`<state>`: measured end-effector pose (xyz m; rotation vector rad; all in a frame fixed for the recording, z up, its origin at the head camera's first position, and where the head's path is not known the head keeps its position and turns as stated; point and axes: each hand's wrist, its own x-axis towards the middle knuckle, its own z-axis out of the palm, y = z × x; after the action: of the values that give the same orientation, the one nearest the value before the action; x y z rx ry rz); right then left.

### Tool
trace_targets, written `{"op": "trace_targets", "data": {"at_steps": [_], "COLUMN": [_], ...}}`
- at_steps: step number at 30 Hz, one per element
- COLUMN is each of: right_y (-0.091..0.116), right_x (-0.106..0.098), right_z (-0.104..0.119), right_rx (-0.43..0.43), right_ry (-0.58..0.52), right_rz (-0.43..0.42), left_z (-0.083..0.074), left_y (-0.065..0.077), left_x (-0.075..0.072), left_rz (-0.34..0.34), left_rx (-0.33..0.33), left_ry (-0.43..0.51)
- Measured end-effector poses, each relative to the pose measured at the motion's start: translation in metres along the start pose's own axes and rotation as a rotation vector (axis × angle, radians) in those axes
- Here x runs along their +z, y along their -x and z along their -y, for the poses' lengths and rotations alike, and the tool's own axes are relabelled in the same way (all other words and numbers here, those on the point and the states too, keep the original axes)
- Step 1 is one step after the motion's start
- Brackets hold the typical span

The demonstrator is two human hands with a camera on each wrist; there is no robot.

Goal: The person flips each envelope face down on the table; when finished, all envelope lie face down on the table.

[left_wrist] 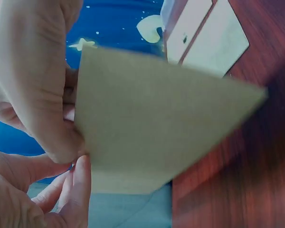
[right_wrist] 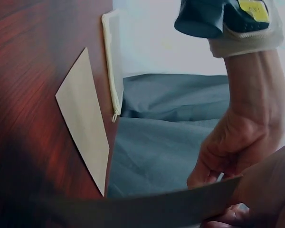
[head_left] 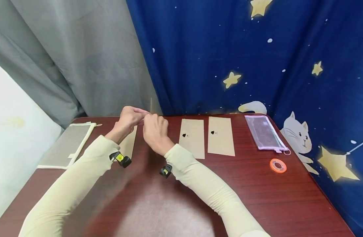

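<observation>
A plain tan paper rectangle (left_wrist: 156,118) is held up nearly edge-on between both hands, above the table's far edge. Head-on it shows only as a thin upright line (head_left: 151,104). My right hand (head_left: 156,131) grips it by one edge, thumb lying along the paper in the left wrist view. The left hand (head_left: 129,119) pinches the same edge close to the right thumb, its fingertips (left_wrist: 80,173) almost meeting that thumb. A paler band runs along its lower side; whether this is a flap or a fold, I cannot tell. Another tan paper rectangle (right_wrist: 85,121) lies flat beneath the left hand.
Two tan paper rectangles (head_left: 191,138) with small black prints lie right of the hands. A cream-edged mesh zip pouch (head_left: 66,144) is at the left; a lilac one (head_left: 264,132) and an orange tape roll (head_left: 278,165) lie at the right. Curtains (head_left: 199,59) hang behind the table.
</observation>
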<state>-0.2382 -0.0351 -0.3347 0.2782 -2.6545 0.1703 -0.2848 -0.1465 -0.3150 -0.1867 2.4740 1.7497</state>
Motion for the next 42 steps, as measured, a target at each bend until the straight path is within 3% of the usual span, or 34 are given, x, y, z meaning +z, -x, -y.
{"op": "trace_targets", "data": {"at_steps": [3, 7, 12, 15, 21, 32, 37, 42], "right_y": [-0.002, -0.005, -0.008, -0.009, -0.007, -0.006, -0.006, -0.004], "right_x": [-0.002, -0.008, -0.014, -0.016, -0.015, -0.012, -0.006, 0.008], "right_z": [-0.004, -0.008, -0.010, -0.011, -0.016, -0.036, -0.047, -0.060], "right_rx": [0.023, 0.057, 0.077, 0.078, 0.111, 0.183, 0.227, 0.306], "right_ry": [-0.031, -0.090, -0.174, -0.227, -0.305, -0.495, -0.552, -0.712], "right_rz": [0.000, 0.002, -0.003, -0.007, -0.008, -0.004, 0.064, 0.064], "left_z": [0.007, 0.032, 0.062, 0.069, 0.070, 0.064, 0.063, 0.066], "left_y": [-0.001, -0.009, -0.015, -0.013, -0.012, -0.009, -0.009, -0.005], "left_x": [0.003, 0.003, 0.006, 0.009, 0.010, -0.001, -0.006, -0.011], "left_rz": [0.025, 0.106, 0.288, 0.301, 0.281, 0.274, 0.279, 0.249], "left_rx": [-0.025, -0.140, -0.321, -0.348, -0.332, -0.338, -0.287, -0.192], "left_ry": [0.108, 0.214, 0.251, 0.285, 0.288, 0.320, 0.264, 0.207]}}
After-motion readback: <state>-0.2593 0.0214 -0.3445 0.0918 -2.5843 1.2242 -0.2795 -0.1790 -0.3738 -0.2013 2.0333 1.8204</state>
